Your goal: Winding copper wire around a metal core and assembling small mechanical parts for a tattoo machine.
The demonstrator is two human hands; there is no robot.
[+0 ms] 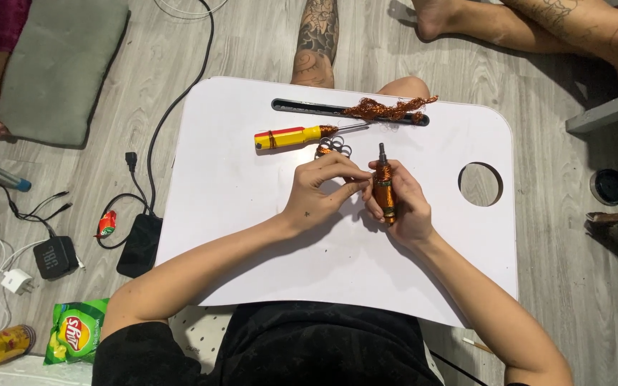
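Observation:
My right hand (408, 207) grips a small cylinder wound with copper wire (385, 189), a dark shaft sticking out of its top. My left hand (321, 189) pinches at the cylinder's left side with thumb and forefinger, seemingly on a thin wire that is too fine to see clearly. Both hands hover over the middle of a white lap table (252, 214). Just beyond my left hand lie small scissors (333, 147), and further back a yellow-and-red handled screwdriver (293, 136).
A tangle of loose copper wire (388, 109) lies on a black slot at the table's far edge. A round hole (480, 184) opens at the table's right. On the floor: cables, chargers, a speaker, a snack bag, a can, a cushion, and another person's tattooed legs.

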